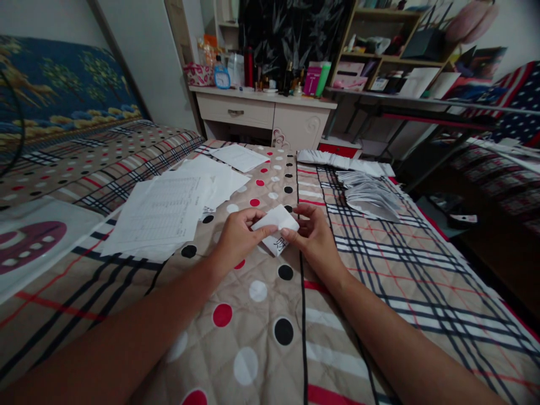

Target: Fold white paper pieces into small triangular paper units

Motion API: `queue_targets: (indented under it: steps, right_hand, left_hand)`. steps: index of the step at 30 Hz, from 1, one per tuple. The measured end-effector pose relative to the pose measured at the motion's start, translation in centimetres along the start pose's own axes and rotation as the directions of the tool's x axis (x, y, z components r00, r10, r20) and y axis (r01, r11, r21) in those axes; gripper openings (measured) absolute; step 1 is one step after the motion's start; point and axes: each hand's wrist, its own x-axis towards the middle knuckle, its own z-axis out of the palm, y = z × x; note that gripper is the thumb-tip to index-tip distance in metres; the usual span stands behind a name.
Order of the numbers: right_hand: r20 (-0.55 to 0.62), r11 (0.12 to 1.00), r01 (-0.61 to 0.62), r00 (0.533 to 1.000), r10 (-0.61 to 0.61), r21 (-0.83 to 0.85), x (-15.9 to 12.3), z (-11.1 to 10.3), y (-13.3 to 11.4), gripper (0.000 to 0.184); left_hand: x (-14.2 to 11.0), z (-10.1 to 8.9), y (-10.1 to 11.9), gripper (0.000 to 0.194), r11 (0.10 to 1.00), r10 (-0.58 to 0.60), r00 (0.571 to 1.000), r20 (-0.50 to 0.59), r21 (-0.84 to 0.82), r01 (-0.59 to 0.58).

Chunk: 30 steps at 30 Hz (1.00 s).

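A small piece of folded white paper (279,216), with a dark printed character on its lower part, is held between both hands above the dotted bedcover (261,315). My left hand (241,232) grips its left side, thumb on top and fingers behind. On the right side, my right hand (313,229) pinches it with the thumb pressed on the front, close to the left thumb. To the left lies a loose pile of printed sheets (156,208). Rows of folded papers (369,197) lie to the right.
A white plastic bag (80,225) with a purple print lies at the left edge. Beyond the bed stands a white dresser (236,112) holding bottles and an alarm clock (221,76). At right is a desk (405,98) with shelves.
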Motion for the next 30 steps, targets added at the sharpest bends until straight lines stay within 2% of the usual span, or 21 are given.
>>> queue_targets:
  steps: [3, 5, 7, 10, 14, 17, 20, 23, 25, 27, 30]
  right_hand:
    - [0.076, 0.984, 0.004, 0.997, 0.010, -0.178, 0.1, 0.0, 0.3, 0.079]
    - [0.081, 0.952, 0.004, 0.996, 0.022, -0.306, 0.1, 0.0, 0.4, 0.084]
    - [0.064, 0.933, -0.011, 0.997, 0.036, -0.360, 0.1, -0.1, 0.3, 0.088]
    - [0.073, 0.972, -0.058, 0.994, 0.076, -0.229, 0.0, 0.0, 0.2, 0.093]
    - [0.125, 0.984, -0.158, 0.981, 0.147, 0.083, -0.2, 0.2, -0.1, 0.099]
    - [0.139, 0.962, -0.201, 0.974, 0.177, 0.184, -0.3, 0.3, -0.3, 0.084]
    - [0.116, 0.956, -0.210, 0.975, 0.189, 0.205, -0.3, 0.3, -0.5, 0.065]
    - [0.093, 0.954, -0.195, 0.980, 0.178, 0.227, -0.2, 0.3, -0.6, 0.056]
    - [0.090, 0.956, -0.177, 0.983, 0.160, 0.233, -0.2, 0.3, -0.6, 0.050]
    - [0.083, 0.958, -0.160, 0.986, 0.144, 0.238, -0.3, 0.4, -0.6, 0.045]
    - [0.102, 0.963, -0.170, 0.983, 0.152, 0.210, -0.3, 0.5, -0.5, 0.034]
  left_hand:
    - [0.2, -0.2, -0.5, 0.023, 1.000, 0.013, 0.999, -0.035, 0.022, -0.012]
    - [0.2, -0.1, -0.8, 0.024, 0.999, 0.022, 0.998, -0.051, 0.029, -0.021]
    - [0.2, 0.0, -0.9, 0.025, 0.999, 0.037, 0.997, -0.064, 0.029, -0.035]
    - [0.3, 0.2, -0.8, 0.021, 0.992, 0.127, 0.984, -0.127, 0.034, -0.124]
    - [0.3, 0.3, -0.7, 0.018, 0.953, 0.301, 0.928, -0.220, 0.033, -0.301]
    - [0.2, 0.5, -0.7, 0.023, 0.933, 0.349, 0.907, -0.236, 0.002, -0.359]
    - [0.2, 0.7, -0.7, 0.047, 0.939, 0.262, 0.936, -0.233, -0.160, -0.303]
    - [0.1, 1.0, -0.6, 0.074, 0.939, 0.124, 0.976, -0.178, -0.296, -0.174]
    - [-0.1, 1.1, -0.5, 0.067, 0.943, 0.012, 0.997, -0.080, -0.330, -0.038]
    - [-0.3, 1.2, -0.4, 0.047, 0.945, -0.081, 0.997, -0.008, -0.319, 0.074]
    - [-0.5, 1.3, -0.2, 0.030, 0.943, -0.136, 0.990, -0.040, -0.310, 0.117]
